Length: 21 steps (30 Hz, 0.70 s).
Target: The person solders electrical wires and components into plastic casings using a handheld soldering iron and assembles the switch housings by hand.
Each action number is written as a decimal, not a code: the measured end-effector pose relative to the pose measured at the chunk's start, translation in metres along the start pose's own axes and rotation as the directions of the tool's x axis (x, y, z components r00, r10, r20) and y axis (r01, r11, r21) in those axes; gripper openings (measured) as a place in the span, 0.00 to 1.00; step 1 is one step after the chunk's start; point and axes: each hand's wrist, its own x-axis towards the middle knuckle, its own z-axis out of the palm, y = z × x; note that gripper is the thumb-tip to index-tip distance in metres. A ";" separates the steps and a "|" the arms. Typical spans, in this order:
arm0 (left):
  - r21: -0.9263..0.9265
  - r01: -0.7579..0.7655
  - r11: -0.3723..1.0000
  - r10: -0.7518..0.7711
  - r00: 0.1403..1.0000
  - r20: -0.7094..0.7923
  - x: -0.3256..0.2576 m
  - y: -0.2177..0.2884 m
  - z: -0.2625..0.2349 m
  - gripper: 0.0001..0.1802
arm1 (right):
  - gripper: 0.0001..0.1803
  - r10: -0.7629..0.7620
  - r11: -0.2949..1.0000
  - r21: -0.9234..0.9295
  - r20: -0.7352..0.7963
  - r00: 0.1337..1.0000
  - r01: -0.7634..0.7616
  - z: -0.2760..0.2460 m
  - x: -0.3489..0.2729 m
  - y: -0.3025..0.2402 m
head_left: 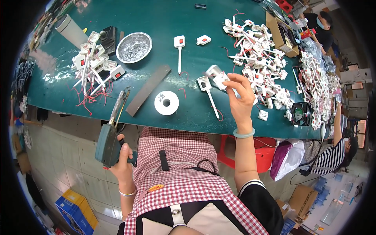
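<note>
My left hand (123,164) is wrapped round the handle of a green soldering gun (106,144), its long tip pointing up over the table edge. In my right hand (240,96) a small white plastic piece (221,80) is pinched between thumb and fingers; motion blurs it. Just left of it lies a white switch housing with a stem (204,84) and a red wire at its lower end. Farther off are another white housing with a red switch (179,40) and a loose white piece with a red switch (203,40).
A solder spool (166,112) and a dark flat bar (149,91) lie before me. Behind are a metal bowl (134,47) and a pile of white switch pieces (93,66). A larger pile (258,55), a cardboard box (279,38) and a small fan (300,112) occupy the right; two people work beyond.
</note>
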 end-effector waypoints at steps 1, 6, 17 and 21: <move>-0.007 0.027 1.000 -0.027 1.000 0.010 0.000 0.000 0.001 0.23 | 0.13 -0.025 0.998 0.056 0.005 1.000 0.024 0.000 0.001 -0.007; -0.010 0.039 0.999 -0.039 0.999 0.020 -0.002 0.003 0.004 0.23 | 0.15 -0.126 0.985 0.121 0.027 0.992 0.121 0.002 0.003 -0.030; -0.042 0.028 0.999 -0.026 0.999 0.041 -0.001 0.011 0.012 0.20 | 0.08 -0.486 0.839 0.366 0.169 0.857 0.403 -0.026 0.015 -0.085; -0.050 0.045 0.998 -0.042 0.998 0.045 -0.001 0.015 0.020 0.19 | 0.06 -0.524 0.837 0.353 0.291 0.801 0.419 -0.009 0.019 -0.076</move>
